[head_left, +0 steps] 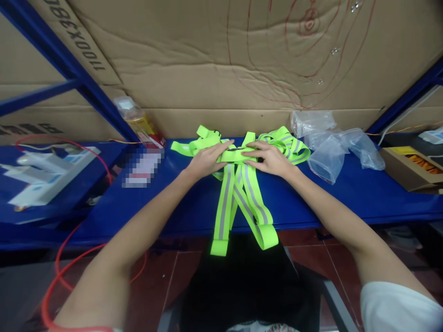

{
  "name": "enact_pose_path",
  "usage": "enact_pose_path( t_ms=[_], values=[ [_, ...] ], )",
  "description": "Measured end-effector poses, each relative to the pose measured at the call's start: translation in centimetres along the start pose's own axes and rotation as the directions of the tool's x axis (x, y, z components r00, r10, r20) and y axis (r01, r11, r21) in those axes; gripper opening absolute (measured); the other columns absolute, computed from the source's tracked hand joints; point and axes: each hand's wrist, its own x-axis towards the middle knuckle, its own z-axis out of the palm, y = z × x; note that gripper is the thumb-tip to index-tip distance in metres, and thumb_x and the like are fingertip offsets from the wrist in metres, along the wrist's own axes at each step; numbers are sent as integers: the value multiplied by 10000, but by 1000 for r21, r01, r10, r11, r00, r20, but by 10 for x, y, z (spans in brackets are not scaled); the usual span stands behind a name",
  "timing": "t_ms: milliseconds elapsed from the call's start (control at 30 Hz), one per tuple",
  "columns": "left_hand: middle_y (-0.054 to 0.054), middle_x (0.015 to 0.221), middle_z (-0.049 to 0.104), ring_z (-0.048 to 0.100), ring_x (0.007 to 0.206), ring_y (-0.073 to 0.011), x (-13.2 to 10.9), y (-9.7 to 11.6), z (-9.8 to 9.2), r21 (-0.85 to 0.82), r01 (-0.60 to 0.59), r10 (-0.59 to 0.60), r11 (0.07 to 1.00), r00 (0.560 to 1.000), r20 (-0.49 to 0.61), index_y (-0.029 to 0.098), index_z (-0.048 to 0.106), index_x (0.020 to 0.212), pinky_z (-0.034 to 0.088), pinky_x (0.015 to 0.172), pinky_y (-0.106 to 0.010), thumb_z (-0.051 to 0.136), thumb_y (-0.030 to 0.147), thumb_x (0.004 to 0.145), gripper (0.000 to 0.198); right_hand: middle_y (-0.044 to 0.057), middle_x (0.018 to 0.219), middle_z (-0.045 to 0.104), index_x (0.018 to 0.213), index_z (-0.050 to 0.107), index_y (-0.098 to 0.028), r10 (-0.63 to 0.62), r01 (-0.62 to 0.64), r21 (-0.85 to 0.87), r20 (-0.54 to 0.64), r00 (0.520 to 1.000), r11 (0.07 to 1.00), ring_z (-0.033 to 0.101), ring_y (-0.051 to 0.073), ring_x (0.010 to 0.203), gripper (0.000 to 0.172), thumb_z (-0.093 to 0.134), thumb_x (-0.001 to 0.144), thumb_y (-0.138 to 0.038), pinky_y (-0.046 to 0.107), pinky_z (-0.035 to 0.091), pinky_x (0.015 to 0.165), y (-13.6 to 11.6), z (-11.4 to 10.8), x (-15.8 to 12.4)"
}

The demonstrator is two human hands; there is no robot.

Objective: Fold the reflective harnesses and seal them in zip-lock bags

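Note:
A neon yellow-green reflective strap harness [249, 189] with grey stripes lies bunched on the blue table, its long loops hanging over the front edge. From the left, my left hand [209, 160] grips a folded band of it between thumb and fingers. My right hand [269, 157] pinches the same band from the other side, fingers on top and thumb below. A dark piece shows on the band between the two hands. More coiled strap [289, 145] rests just beyond my right hand, and a loose strap end [180, 147] sticks out past the left.
Clear plastic bags [327, 154] lie right of the straps, beside an open cardboard box [411, 170] with orange contents. At the back left stands a bottle with a yellow label [140, 122]. A red hose [64, 251] loops at the left. Cardboard [194, 87] walls the back.

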Motion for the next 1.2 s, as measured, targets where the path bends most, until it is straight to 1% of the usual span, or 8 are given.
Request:
enact_pose_path(
  t_ms=[133,233,433,633,767,933,1033,1200],
  values=[
    [-145,1307,763,762,1193,-273,0,0,3,-65,-18,18,998,1000,0,210,723,1402,635,1024,-388,707,366,1020,413,159,1453,705,1449,728,-220,-19,20,34,-43,999,999,663,342,1365,491,705,1019,-457,515,520,1191,2,2,0],
    [-139,1295,754,758,1156,-268,0,1,4,-175,-9,11,985,1000,13,213,759,1326,634,1011,-407,757,404,982,393,169,1446,708,1316,801,-216,-15,15,8,-36,999,1000,678,356,1340,407,743,997,-461,543,527,1173,3,3,-1],
    [-110,1221,738,730,1155,-263,2,9,9,-337,111,-130,935,991,-35,222,796,1172,603,1050,-437,874,373,880,337,175,1507,687,1192,861,-230,31,-30,47,-31,999,998,672,365,1381,361,818,947,-493,567,521,1177,2,4,-4],
    [-123,1299,713,702,1222,-275,3,9,5,-416,123,-153,901,987,-39,251,810,1220,591,1057,-443,963,553,757,574,156,1417,754,1195,868,-236,81,-79,52,-39,996,995,729,338,1314,274,785,992,-401,533,549,1162,5,9,-4],
    [-118,1235,741,728,1121,-240,4,6,1,-454,135,-180,881,982,-58,249,839,1168,622,956,-389,939,553,793,493,167,1392,766,1221,860,-217,73,-72,58,-18,997,996,746,344,1286,392,875,911,-456,510,567,1144,7,6,-4],
    [-141,1222,753,757,1046,-211,6,9,2,-639,250,-304,728,952,27,201,849,1119,653,936,-352,933,572,778,511,135,1385,776,1246,846,-241,90,-89,77,-9,996,993,731,344,1317,423,905,881,-446,515,549,1172,9,4,-4],
    [-159,1229,760,762,1060,-202,8,14,3,-692,303,-391,655,920,33,163,837,1105,656,938,-325,875,538,841,460,119,1353,791,1313,810,-234,74,-71,91,-28,997,993,732,333,1308,470,890,897,-437,500,538,1187,8,6,-4],
    [-139,1159,800,776,968,-190,7,17,3,-576,263,-347,774,937,-38,144,807,1172,659,950,-341,763,376,928,340,126,1308,808,1322,788,-193,47,-42,78,-66,997,996,757,323,1256,472,869,921,-428,480,565,1154,7,8,-4]
  ],
)
